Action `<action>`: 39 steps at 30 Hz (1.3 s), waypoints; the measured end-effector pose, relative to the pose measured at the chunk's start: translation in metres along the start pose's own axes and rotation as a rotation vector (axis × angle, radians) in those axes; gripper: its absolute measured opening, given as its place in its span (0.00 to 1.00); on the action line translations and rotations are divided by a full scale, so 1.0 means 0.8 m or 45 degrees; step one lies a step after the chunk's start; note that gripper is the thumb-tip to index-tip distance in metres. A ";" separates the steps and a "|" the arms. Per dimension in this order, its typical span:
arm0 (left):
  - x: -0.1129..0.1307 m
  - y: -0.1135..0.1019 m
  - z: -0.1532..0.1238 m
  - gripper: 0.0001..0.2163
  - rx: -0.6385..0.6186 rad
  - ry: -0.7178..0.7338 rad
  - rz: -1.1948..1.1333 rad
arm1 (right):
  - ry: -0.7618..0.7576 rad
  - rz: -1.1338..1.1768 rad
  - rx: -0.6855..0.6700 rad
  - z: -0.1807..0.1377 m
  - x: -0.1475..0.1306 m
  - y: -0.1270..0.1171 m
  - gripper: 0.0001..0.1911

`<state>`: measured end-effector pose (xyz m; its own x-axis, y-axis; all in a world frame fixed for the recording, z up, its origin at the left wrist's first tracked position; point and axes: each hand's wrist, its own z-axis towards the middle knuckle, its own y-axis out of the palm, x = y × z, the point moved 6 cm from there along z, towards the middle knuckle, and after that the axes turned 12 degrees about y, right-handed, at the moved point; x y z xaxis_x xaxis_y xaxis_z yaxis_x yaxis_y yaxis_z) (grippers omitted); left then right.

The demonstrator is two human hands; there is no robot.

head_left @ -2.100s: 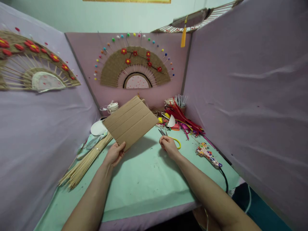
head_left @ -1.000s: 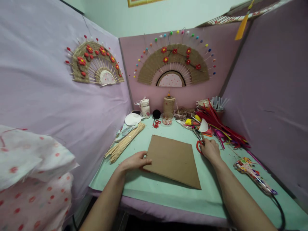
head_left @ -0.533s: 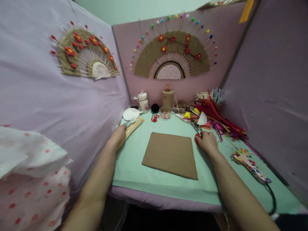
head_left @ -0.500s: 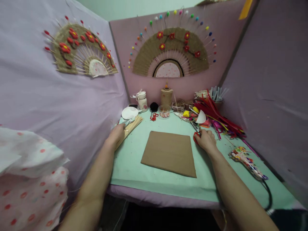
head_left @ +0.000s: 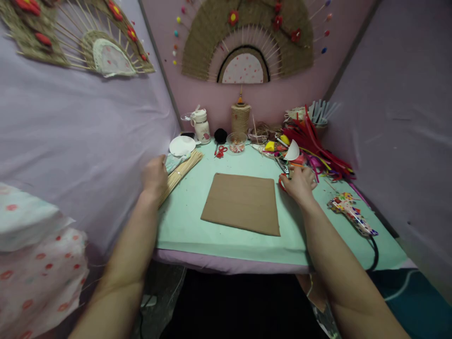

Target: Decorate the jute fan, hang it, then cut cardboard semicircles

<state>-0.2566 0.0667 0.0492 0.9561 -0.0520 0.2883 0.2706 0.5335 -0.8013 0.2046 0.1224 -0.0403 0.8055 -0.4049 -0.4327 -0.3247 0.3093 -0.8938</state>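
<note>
My left hand [head_left: 155,178] is closed and blurred by motion at the table's left edge. Beside its fingers lies a pale green cloth-like piece [head_left: 174,162]; whether the fingers grip it is hidden. A bundle of thin wooden sticks [head_left: 181,174] lies slanted just right of that hand. My right hand [head_left: 301,184] rests with bent fingers around red-handled scissors [head_left: 282,181], whose metal blades point away toward the back. Between both hands a flat brown cardboard sheet [head_left: 242,203] lies on the green table cover [head_left: 226,247].
Along the back stand a white bottle [head_left: 202,127], a twine spool [head_left: 240,117] and a clear bowl [head_left: 236,142]. Small red scissors [head_left: 221,151] lie nearby. Red strips [head_left: 318,141] pile up at the right. A decorated glue gun [head_left: 353,214] with a black cord lies at right.
The view has tipped downward and shows more of the table front. My left hand has shifted left off the sticks. My right hand stays at the scissors.
</note>
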 end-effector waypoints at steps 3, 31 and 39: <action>0.016 -0.022 -0.023 0.16 0.255 -0.054 -0.007 | -0.013 0.057 0.002 0.002 -0.002 0.000 0.25; 0.103 0.111 -0.163 0.20 -0.019 -0.672 -1.622 | -1.009 0.015 -0.659 -0.167 -0.020 -0.012 0.34; 0.113 0.095 -0.166 0.20 0.039 -0.786 -1.826 | -0.980 0.151 -0.679 -0.203 -0.032 -0.024 0.33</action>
<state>-0.1348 -0.0092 -0.0554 -0.2841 -0.1757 0.9426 0.8724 0.3604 0.3301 0.1096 -0.0125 -0.0313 0.7968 0.3422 -0.4980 -0.4563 -0.1996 -0.8672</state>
